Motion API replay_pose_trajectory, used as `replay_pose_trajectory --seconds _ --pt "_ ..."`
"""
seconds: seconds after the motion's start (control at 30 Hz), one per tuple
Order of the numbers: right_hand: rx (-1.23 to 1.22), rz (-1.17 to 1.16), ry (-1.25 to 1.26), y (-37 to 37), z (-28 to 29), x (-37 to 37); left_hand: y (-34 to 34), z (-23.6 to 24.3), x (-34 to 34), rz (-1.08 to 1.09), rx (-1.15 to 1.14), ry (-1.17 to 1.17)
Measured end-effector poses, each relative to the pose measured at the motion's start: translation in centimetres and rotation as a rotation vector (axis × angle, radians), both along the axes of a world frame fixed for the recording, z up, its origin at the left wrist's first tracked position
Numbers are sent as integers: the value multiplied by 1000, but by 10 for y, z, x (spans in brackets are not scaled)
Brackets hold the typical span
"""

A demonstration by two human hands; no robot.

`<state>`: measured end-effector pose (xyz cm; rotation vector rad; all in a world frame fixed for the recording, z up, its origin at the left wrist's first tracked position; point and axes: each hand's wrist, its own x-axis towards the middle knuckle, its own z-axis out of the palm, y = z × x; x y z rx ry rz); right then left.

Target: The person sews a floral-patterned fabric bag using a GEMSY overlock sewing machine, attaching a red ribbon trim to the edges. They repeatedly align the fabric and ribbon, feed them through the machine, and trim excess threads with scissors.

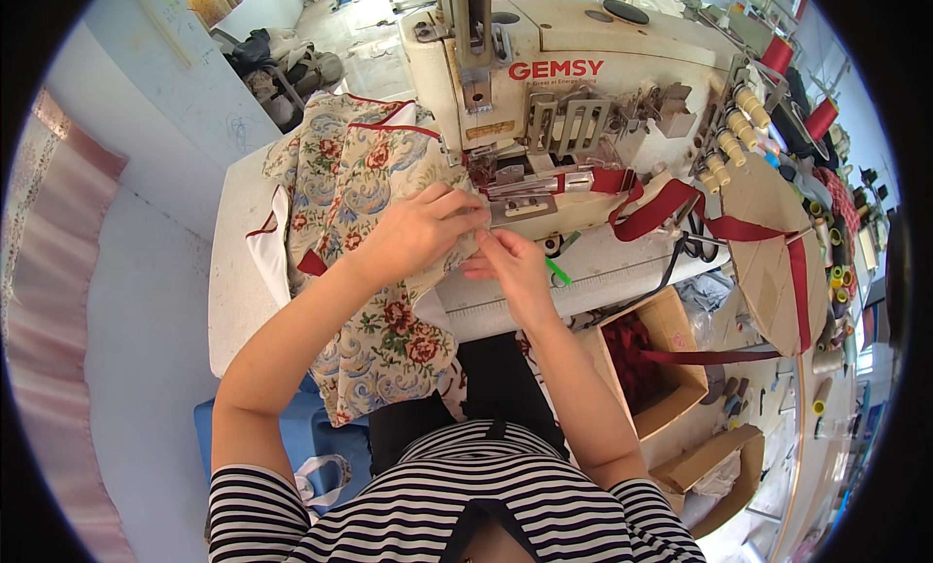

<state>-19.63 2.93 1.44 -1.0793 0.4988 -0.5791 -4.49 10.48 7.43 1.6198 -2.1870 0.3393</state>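
Head view, and both hands are seen meeting at the front of the cream industrial sewing machine. The left hand is curled, fingers bent down onto the floral tapestry fabric with red piping, pinning its edge flat against the machine bed. The right hand is pinched shut, thumb and forefinger closed on the same fabric edge just beside the left fingertips; exactly how much cloth is nipped cannot be told.

The fabric is spread to the left of the hands, draped across the white table and down over the lap, its long axis running from the far left corner toward the person. The metal binding folder and presser foot lie just beyond the fingertips, up and slightly right, and the left hand is the nearer one to them. A dark red binding tape is fed in from the right, looped past a brown cardboard guide panel.

Close by the right hand, a small green-handled tool is lying on the bed. An open cardboard box of red scraps sits lower right, and thread cones stand behind. Nothing is seen between fingertips and foot.
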Motion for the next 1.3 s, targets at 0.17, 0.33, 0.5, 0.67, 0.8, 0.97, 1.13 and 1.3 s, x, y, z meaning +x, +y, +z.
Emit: replay_pose_trajectory --seconds 0.17,0.33,0.5,0.67,0.8,0.97,1.13,1.3 --pt "9 -26 0 3 4 -1 0 0 -5 47 -3 5" --pt "-23 -13 15 19 -10 1 -4 -3 -8 105 -11 34" --pt "-565 69 201 45 -13 6 -2 0 -4 46 -45 28" --pt "-623 98 313 48 -20 5 -3 -5 -5 75 -39 33" --pt "-478 110 174 49 -36 5 -3 -6 -10 125 -33 36" --pt "-391 142 155 49 -36 0 -1 -5 -10 132 -37 17" --pt "-269 -17 -13 56 -22 -10 26 4 -13 31 91 89" --pt "-539 97 -139 43 -8 -20 33 -3 -15 68 141 72"
